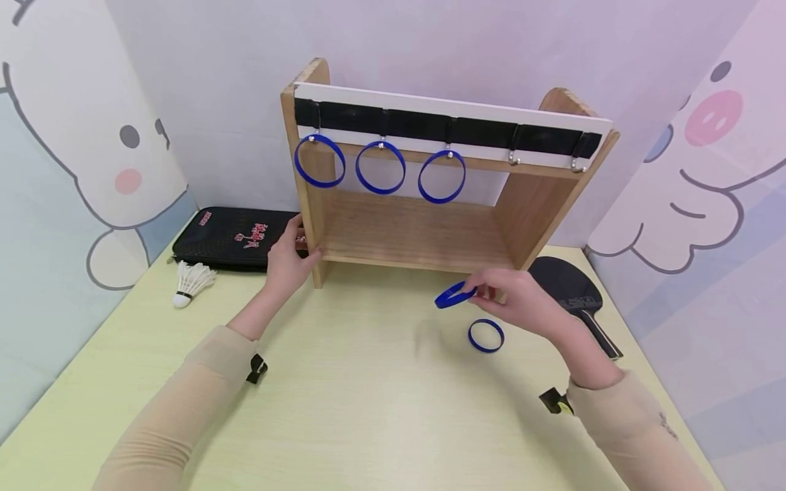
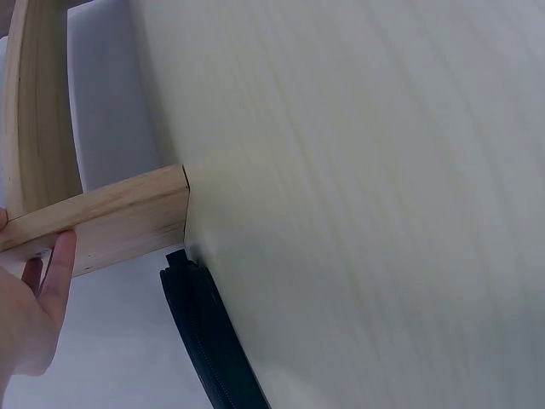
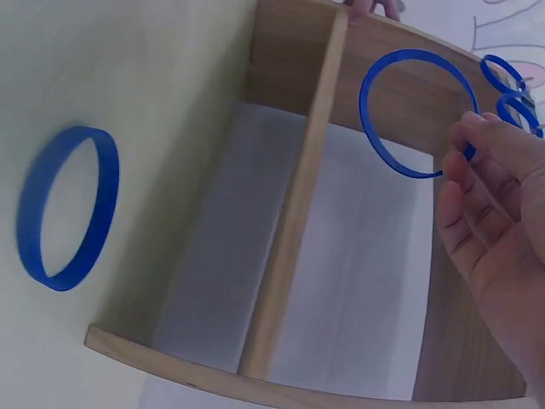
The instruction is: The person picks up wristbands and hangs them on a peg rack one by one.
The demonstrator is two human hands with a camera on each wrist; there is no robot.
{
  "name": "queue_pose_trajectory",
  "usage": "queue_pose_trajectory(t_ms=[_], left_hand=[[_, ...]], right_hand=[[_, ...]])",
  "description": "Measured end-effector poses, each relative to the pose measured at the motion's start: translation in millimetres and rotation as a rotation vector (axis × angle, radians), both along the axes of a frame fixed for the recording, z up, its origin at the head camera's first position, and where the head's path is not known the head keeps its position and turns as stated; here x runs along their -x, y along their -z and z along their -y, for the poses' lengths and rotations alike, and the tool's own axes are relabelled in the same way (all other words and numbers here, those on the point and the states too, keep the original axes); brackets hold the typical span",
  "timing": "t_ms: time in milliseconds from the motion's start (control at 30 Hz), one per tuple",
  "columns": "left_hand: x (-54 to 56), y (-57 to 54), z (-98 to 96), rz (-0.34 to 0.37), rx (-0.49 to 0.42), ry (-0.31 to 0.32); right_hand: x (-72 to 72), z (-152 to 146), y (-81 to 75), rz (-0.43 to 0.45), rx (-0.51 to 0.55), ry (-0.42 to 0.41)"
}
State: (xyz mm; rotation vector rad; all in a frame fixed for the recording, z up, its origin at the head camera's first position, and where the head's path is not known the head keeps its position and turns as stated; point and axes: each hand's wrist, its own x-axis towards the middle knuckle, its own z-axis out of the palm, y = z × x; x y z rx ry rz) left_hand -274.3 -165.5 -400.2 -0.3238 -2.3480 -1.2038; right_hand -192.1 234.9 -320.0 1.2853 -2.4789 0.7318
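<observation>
Pale walls [image 1: 424, 34] with cartoon animals on them stand behind a light wooden-topped table [image 1: 368, 395]. On the table is a wooden shelf [image 1: 411, 232], two side panels joined by a board, with a white bar [image 1: 430, 106] carrying a black strip [image 1: 417, 127] across its front near the top. A black case [image 1: 224, 242] with red lettering lies at the left, its near end partly behind the shelf and the left hand. At the right lies a black table tennis bat [image 1: 561, 283], partly hidden by the shelf and the right arm.

The left hand [image 1: 287, 262] grips the shelf's left side panel, thumb on one side and fingers against the outer face. The right hand [image 1: 522, 300] pinches a held ring [image 1: 443, 302], blue, between thumb and fingertips, above the table and in front of the shelf.

Three hanging rings [image 1: 381, 191], also blue, hang from the three leftmost hooks. A loose ring [image 1: 485, 350], blue too, lies flat on the table below the right hand. A white shuttlecock [image 1: 193, 279] rests just before the case. Five small metal hooks [image 1: 514, 160] line the strip.
</observation>
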Motion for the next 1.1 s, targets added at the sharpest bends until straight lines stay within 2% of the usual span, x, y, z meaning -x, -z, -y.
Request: queue_pose_trajectory(t_ms=[333, 633, 733, 933, 1100], left_hand=[[0.4, -0.1, 0.0, 0.005, 0.001, -0.007], [0.9, 0.2, 0.0, -0.001, 0.009, -0.011], [0.9, -0.2, 0.0, 0.002, 0.008, -0.011], [0.3, -0.4, -0.6, 0.008, 0.0, -0.006], [-0.3, -0.5, -0.7, 0.018, -0.001, -0.009]], right_hand=[[-8.2, -0.8, -36.4, -0.195, 0.112, 0.016], [-8.9, 0.6, -62.1, -0.269, 0.252, 0.044], [-10.0, 2.4, -73.1, -0.288, 0.325, 0.094], [-11.0, 7.6, -92.4, -0.3, 0.461, 0.248], [-7.8, 11.1, -105.9, -0.318, 0.502, 0.363]])
